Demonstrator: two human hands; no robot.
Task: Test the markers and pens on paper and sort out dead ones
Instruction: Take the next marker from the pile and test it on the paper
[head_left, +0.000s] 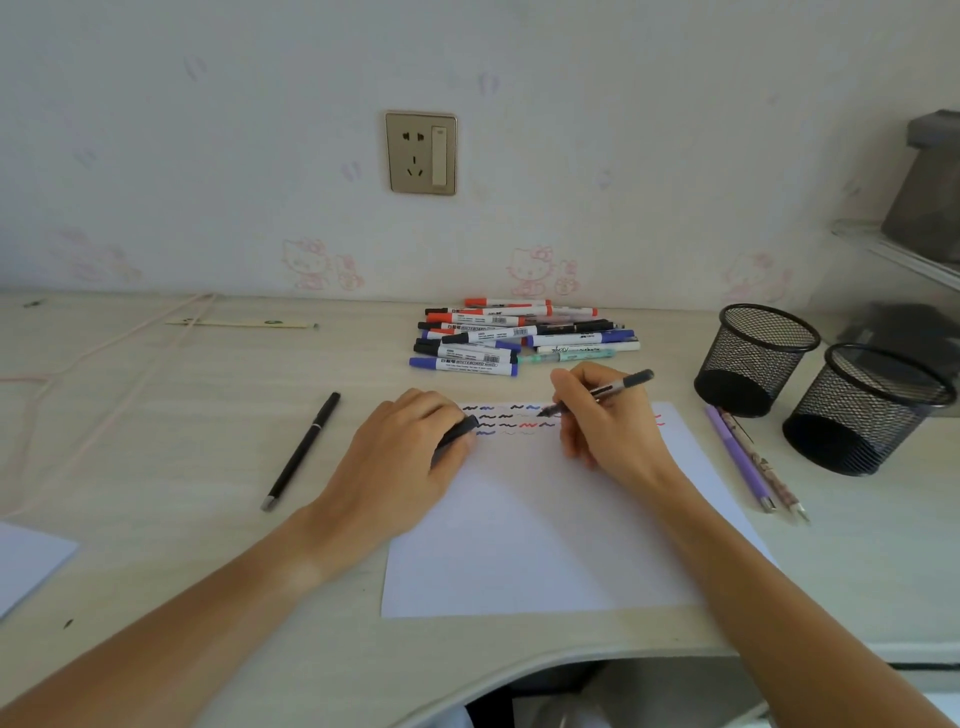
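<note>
The desk is a pale wood-grain surface with a curved front edge, set against a wall. Lying directly on it are a white sheet of paper at centre, a pile of markers and pens behind the sheet, a black pen to its left, and two purple pens to its right. Two black mesh pen cups stand at the right, a pale stick-like item and a pink cord lie at far left, and another paper corner sits at the left edge.
</note>
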